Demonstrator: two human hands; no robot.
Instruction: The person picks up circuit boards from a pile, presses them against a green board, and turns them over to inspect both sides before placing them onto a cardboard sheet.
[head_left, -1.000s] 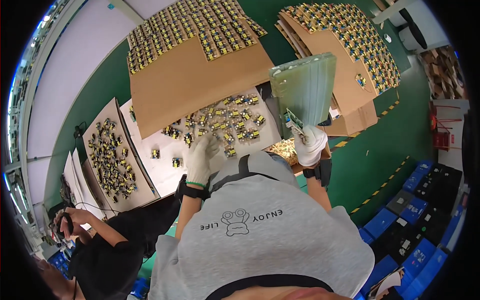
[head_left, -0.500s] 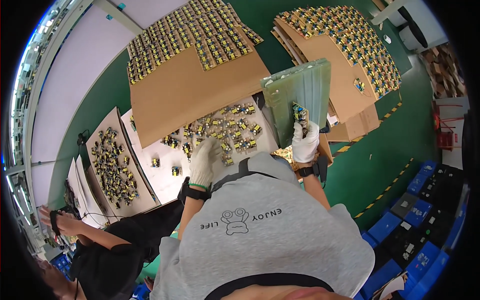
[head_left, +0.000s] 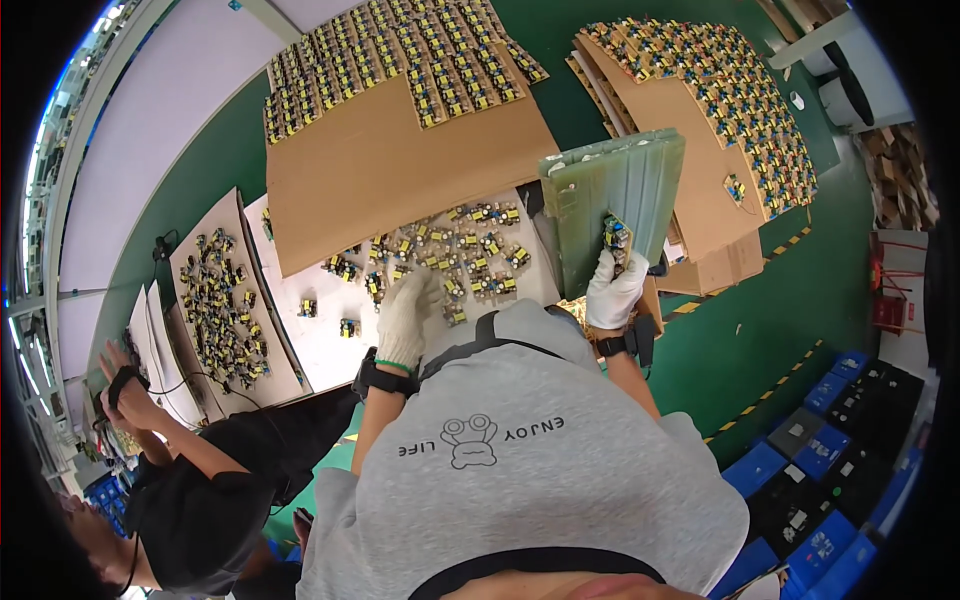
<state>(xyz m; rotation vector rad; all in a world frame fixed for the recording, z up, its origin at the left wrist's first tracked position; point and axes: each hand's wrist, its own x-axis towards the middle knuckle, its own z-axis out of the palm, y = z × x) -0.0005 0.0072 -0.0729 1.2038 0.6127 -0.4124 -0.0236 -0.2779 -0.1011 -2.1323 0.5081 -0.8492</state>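
Observation:
My right hand [head_left: 613, 298], in a white glove, grips a small circuit board [head_left: 616, 234] with blue and yellow parts. That board is held upright, in front of a tall translucent green slab [head_left: 600, 180]; whether they touch cannot be told. My left hand [head_left: 402, 318], in a knitted glove with a green cuff, is at the near side of a loose pile of similar boards [head_left: 480, 245] on a white surface. Its fingers bend over the boards, and their tips are blurred and partly hidden, so any hold there is unclear.
Beyond the pile lies a cardboard sheet [head_left: 350, 185] with rows of boards [head_left: 390, 60]. More boards cover a cardboard stack [head_left: 700, 135] at the far right. Another heap of boards [head_left: 225, 310] lies on a panel at left. A co-worker's hand [head_left: 130, 390] is at the left edge; blue bins [head_left: 755, 465] stand lower right.
The view has shifted slightly. My right hand keeps the circuit board before the green slab, and my left hand stays by the pile. The co-worker's raised hand has changed pose.

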